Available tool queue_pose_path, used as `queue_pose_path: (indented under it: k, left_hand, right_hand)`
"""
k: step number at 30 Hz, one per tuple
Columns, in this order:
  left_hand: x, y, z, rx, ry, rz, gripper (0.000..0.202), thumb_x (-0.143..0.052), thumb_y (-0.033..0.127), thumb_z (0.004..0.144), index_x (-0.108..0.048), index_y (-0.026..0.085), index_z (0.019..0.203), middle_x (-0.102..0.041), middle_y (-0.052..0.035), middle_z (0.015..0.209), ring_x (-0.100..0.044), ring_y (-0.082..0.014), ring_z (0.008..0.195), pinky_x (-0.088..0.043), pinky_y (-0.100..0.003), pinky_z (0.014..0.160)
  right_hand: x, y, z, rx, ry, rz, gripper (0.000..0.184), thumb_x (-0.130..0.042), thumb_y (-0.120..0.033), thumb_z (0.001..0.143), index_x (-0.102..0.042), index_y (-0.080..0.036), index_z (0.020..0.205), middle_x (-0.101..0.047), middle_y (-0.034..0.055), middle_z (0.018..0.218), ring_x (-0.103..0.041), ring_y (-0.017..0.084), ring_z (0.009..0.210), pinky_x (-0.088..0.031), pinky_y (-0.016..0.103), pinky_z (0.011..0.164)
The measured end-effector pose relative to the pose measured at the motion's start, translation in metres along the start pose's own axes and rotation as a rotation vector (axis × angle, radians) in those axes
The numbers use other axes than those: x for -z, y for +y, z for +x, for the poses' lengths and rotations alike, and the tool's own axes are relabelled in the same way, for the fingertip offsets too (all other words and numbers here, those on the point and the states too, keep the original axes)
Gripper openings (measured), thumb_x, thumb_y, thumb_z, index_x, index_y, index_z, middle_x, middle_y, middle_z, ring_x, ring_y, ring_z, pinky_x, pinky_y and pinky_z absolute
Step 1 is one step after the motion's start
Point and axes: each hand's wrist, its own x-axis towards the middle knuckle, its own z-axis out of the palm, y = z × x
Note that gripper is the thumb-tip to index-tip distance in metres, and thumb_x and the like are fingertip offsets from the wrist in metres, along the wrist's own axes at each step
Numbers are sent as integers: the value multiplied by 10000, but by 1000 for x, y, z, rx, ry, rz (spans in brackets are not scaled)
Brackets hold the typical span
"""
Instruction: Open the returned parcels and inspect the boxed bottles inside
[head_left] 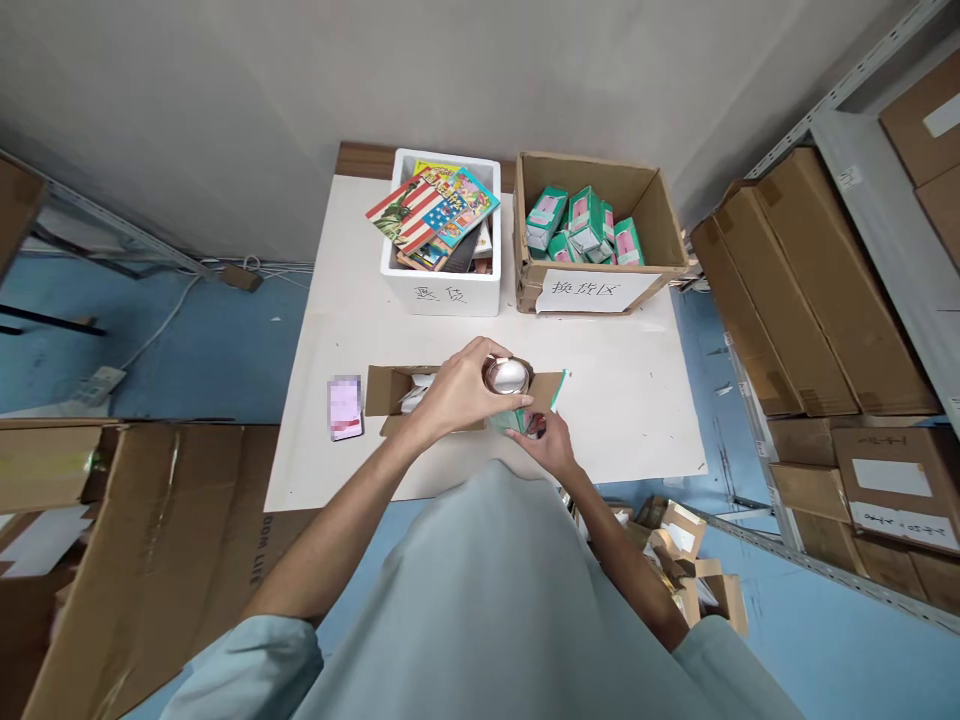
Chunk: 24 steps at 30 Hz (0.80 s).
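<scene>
You have soft, even, fairly bright light, its source out of view. The white tabletop (622, 400) reads brightest, while the wall (480, 70) dims toward 10 o'clock. Shadows are faint; at 1 to 2 o'clock the open cardboard box (637, 195) is shaded inside. You get glints on the round container (508, 376) near centre and on tape along the large carton (180, 540) at 8 o'clock. Wide-angle stretch tilts the shelving (885, 240) at 2 o'clock. Pixelation masks the phone (345, 410) between 8 and 9.
</scene>
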Motion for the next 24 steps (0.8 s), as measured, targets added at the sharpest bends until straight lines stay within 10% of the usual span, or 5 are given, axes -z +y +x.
queue_pose_path:
  k: [10,15,21,24]
  left_hand:
    - [13,-30,-10,-77,-103,124,407,-658,640,1012,-801,260,1035,-780,-117,1169,-713,-356,1201,-547,-498,1056]
    - [20,-54,-15,47,-15,-221,778,-776,695,893,-648,262,1527,-626,-166,1600,-641,-353,1444,-545,-499,1177]
    - [19,-73,-11,184,-126,-389,582,-881,621,825,-789,216,1232,-801,-143,1306,-740,-333,1287,-558,-498,1183]
    - [23,-79,-8,251,-130,-390,796,-918,550,755,-707,219,1448,-785,-152,1318,-777,-328,1203,-627,-484,1063]
  right_hand:
    - [-12,-19,4,-15,18,-55,685,-876,-621,803,-725,-216,1334,-738,63,940,-684,248,782,-629,398,772]
    - [-10,-27,4,-6,-125,126,930,-860,-565,853,-546,-236,1663,-689,-3,884,-611,191,752,-593,326,703]
    - [-10,-27,-8,-30,-315,273,930,-870,-557,860,-548,-264,1681,-728,25,1130,-548,137,755,-536,273,656]
    - [-5,-24,-12,-54,-370,305,942,-893,-533,844,-551,-257,1677,-729,30,1189,-541,124,769,-534,263,679]
